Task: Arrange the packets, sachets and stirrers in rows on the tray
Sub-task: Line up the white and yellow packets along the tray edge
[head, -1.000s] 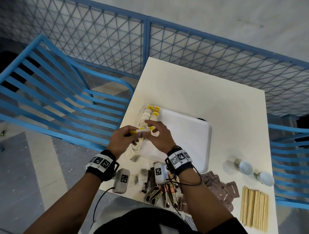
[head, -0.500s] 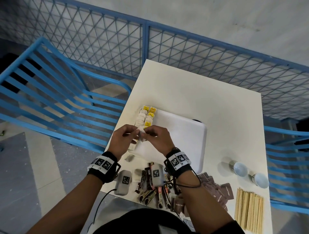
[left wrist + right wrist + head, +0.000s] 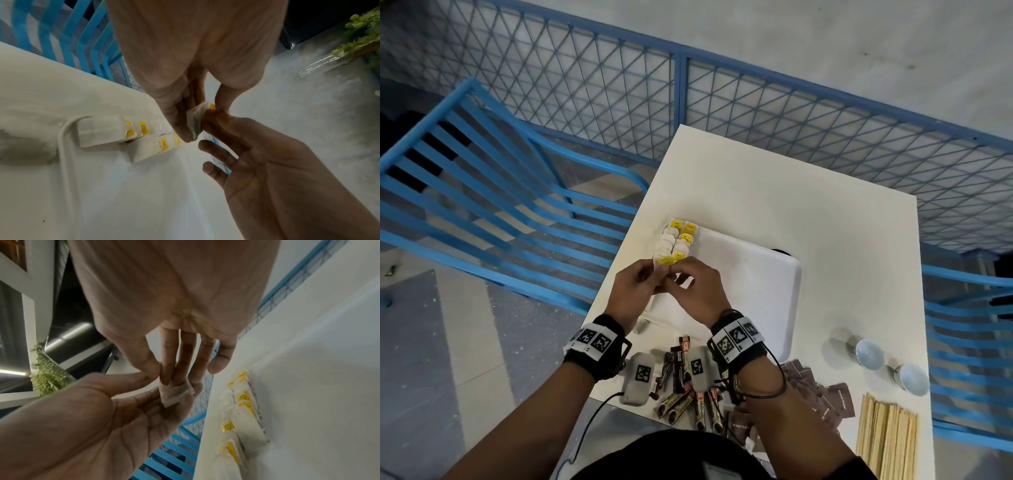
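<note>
Both hands meet over the left edge of the white tray [image 3: 756, 291] and hold one white tea bag [image 3: 194, 121] with a yellow tag between them. My left hand [image 3: 654, 274] pinches it between thumb and fingers. The thumb and first fingers of my right hand [image 3: 681, 274] pinch the same tea bag [image 3: 174, 391]. Two rows of tea bags [image 3: 676, 240] lie along the tray's far left side. Dark stick sachets [image 3: 681, 401], brown packets [image 3: 822, 394] and wooden stirrers [image 3: 887, 435] lie on the table near me.
Two small white cups [image 3: 869, 353] stand right of the tray on the white table [image 3: 791, 205]. Blue slatted chairs [image 3: 482, 205] stand on both sides, and a blue mesh fence [image 3: 681, 102] runs behind. Most of the tray's surface is bare.
My hands have drawn closer together around the tea bag, which showed more fully between them a second ago. They stay over the tray's left edge.
</note>
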The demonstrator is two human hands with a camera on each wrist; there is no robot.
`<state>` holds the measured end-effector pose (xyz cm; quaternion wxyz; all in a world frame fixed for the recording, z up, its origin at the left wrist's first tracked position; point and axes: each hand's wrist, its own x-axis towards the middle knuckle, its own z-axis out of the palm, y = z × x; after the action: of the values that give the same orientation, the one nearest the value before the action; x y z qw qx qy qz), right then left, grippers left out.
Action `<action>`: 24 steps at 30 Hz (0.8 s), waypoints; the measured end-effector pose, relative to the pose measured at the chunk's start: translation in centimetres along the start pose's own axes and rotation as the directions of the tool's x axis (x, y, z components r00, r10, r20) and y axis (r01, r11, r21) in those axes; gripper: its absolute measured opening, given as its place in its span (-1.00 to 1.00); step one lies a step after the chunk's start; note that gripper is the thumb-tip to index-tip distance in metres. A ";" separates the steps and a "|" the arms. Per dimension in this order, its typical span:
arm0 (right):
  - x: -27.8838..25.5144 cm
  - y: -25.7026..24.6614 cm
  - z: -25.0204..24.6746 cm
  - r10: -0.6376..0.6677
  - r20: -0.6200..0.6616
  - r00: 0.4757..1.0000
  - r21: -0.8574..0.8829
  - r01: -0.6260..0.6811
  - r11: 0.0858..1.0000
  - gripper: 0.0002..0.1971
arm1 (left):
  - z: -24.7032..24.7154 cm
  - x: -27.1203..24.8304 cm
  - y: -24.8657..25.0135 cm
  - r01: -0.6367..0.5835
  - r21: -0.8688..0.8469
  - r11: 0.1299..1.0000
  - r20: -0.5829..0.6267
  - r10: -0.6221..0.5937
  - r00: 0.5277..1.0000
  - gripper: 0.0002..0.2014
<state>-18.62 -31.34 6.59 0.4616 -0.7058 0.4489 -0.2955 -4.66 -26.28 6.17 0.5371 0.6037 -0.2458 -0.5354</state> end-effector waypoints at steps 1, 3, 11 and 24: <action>0.0 -0.1 -0.1 0.004 -0.010 1.000 0.010 -0.004 1.000 -0.95 | 0.0 0.0 0.0 -0.019 0.000 1.000 0.011 0.019 1.000 -0.77; 0.2 -0.3 -0.5 0.068 -0.063 0.996 0.065 -0.063 0.996 -0.88 | 0.0 0.1 0.1 -0.042 -0.008 0.999 0.017 0.042 0.999 -0.78; 1.9 -0.4 -1.8 0.166 -0.084 0.983 0.107 -0.157 0.982 -0.89 | 0.0 0.4 0.1 -0.089 0.027 0.996 0.022 0.088 0.996 -0.78; 2.2 -0.5 -2.4 -0.008 -0.060 0.998 -0.042 0.006 0.999 -0.94 | 0.4 0.4 -0.1 -0.086 -0.048 0.995 -0.010 0.085 0.996 -0.88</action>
<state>-19.55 -34.17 7.98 0.4321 -0.7077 0.4660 -0.3087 -4.87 -26.77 5.97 0.5748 0.5816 -0.2564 -0.5153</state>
